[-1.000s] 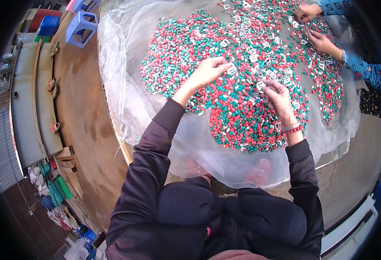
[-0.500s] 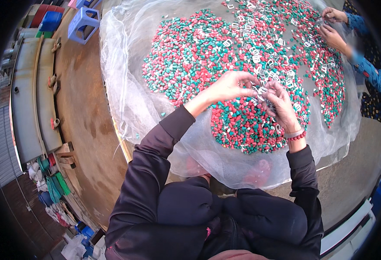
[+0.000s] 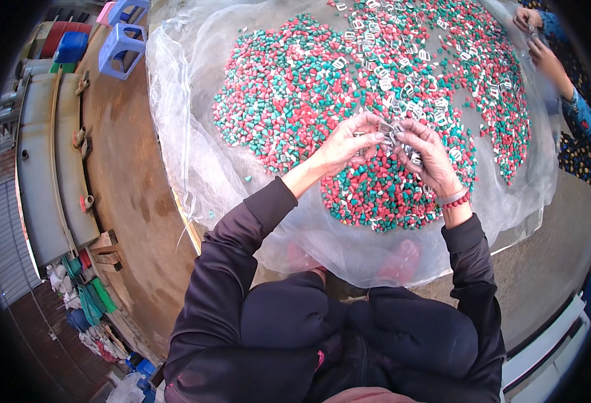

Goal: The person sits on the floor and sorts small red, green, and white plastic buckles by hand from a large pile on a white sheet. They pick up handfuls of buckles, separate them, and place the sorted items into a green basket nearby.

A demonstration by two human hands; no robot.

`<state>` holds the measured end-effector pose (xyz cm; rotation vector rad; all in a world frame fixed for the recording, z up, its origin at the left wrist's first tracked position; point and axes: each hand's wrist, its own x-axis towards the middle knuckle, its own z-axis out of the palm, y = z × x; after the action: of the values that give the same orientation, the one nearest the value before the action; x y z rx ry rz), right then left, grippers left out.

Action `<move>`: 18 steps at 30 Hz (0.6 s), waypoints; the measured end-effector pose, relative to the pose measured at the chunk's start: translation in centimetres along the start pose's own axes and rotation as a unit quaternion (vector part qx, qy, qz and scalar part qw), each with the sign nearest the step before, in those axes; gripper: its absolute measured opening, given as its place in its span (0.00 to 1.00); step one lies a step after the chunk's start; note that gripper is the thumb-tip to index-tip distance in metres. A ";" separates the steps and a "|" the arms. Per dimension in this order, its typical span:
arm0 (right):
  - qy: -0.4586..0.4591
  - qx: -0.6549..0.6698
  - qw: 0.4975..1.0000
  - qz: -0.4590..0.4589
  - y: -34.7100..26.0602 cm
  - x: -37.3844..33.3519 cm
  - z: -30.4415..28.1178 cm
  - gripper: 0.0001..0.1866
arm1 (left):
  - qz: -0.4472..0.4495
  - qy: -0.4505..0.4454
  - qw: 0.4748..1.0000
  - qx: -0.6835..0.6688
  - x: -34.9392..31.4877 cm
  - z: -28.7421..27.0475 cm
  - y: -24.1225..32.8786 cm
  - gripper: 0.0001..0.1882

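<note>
The left hand (image 3: pixel 350 142) has its thumb and fingers pinched together on metal buckles (image 3: pixel 389 131). The right hand (image 3: pixel 431 156) is likewise closed, its fingertips on the same small group, with further pieces bunched under its curled fingers. The two hands meet nearly tip to tip, just above the near part of the pile. The held buckles sit in the narrow gap between the fingertips; they are overlapped and partly covered by fingers, so their long axis and pointing direction cannot be determined. A red bead bracelet (image 3: pixel 456 202) circles the right wrist.

Below and around the hands lies a spread of red and green pellets (image 3: pixel 275 101). Loose buckles (image 3: pixel 339 62) are scattered over it, mainly beyond the hands; their long axes run at mixed angles, with no common direction. Pellets and buckles rest on a translucent mesh sheet (image 3: pixel 205 168), rumpled along its edges.

At the upper right, a co-worker's hands (image 3: pixel 548 62) are close together at the sheet's far edge, below blue patterned sleeves (image 3: pixel 583 119). To the left, on a brown floor (image 3: pixel 127 181), stands a blue-violet stool (image 3: pixel 122 47).
</note>
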<state>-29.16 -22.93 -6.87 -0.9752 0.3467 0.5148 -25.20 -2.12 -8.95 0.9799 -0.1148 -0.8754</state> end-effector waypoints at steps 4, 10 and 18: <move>-0.035 -0.034 0.998 -0.028 -1.6 -0.9 -0.4 0.10 | 0.116 0.018 0.976 0.185 0.2 0.9 0.6 0.11; -0.066 -0.177 0.982 -0.019 -4.8 -3.0 -2.6 0.11 | 0.133 0.016 0.984 -0.116 0.7 -0.2 5.1 0.07; -0.080 -0.020 0.991 -0.110 -2.8 -1.6 -4.5 0.17 | -0.052 -0.015 0.998 -0.023 1.9 -1.6 3.6 0.14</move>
<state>-29.15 -28.46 -6.48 -0.9907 0.0834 0.3972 -21.13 -1.45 -7.67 0.9363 -0.0705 -0.9842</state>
